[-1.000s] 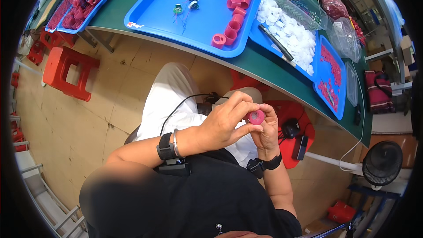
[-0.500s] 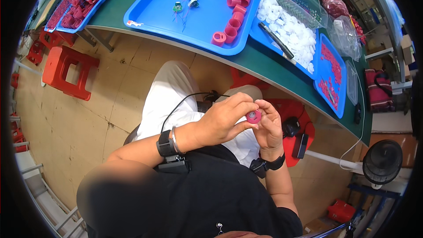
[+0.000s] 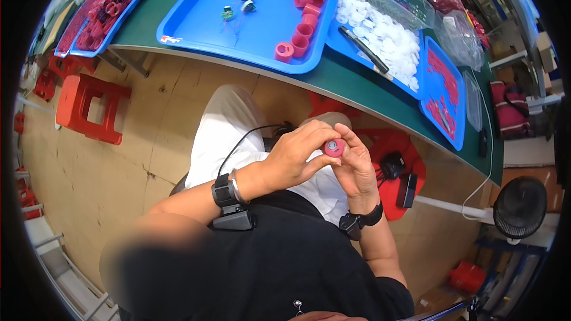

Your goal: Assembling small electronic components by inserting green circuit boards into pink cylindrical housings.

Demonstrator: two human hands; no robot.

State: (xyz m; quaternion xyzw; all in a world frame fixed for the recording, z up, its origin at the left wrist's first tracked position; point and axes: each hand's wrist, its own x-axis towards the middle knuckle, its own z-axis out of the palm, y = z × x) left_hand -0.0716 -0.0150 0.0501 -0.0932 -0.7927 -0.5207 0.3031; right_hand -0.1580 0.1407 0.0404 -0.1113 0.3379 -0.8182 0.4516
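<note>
Over my lap I hold a small round magenta plastic housing [image 3: 334, 148] with a pale round part and a small dark slot in its end face. My left hand [image 3: 295, 153] grips it from the left between thumb and fingers. My right hand [image 3: 355, 163] holds its right side, thumb and fingers closed about it. The end face points up between the two hands; its lower part is hidden by fingers. On the table ahead, a large blue tray [image 3: 196, 38] bears several similar magenta housings [image 3: 301, 40] and small green circuit boards with thin wires [image 3: 228, 13].
A blue tray of white plastic pieces [image 3: 380, 38] has a black marker [image 3: 364, 47] across it. Right of it lies a small blue tray with little magenta parts [image 3: 443, 80]. Red stools [image 3: 92, 107] stand at left; a black fan [image 3: 518, 211] is at right.
My hands and the housing have shifted slightly left and up. The housing's end face has turned more toward view, showing its slot. Both hands keep hold; the whole view has shifted a little.
</note>
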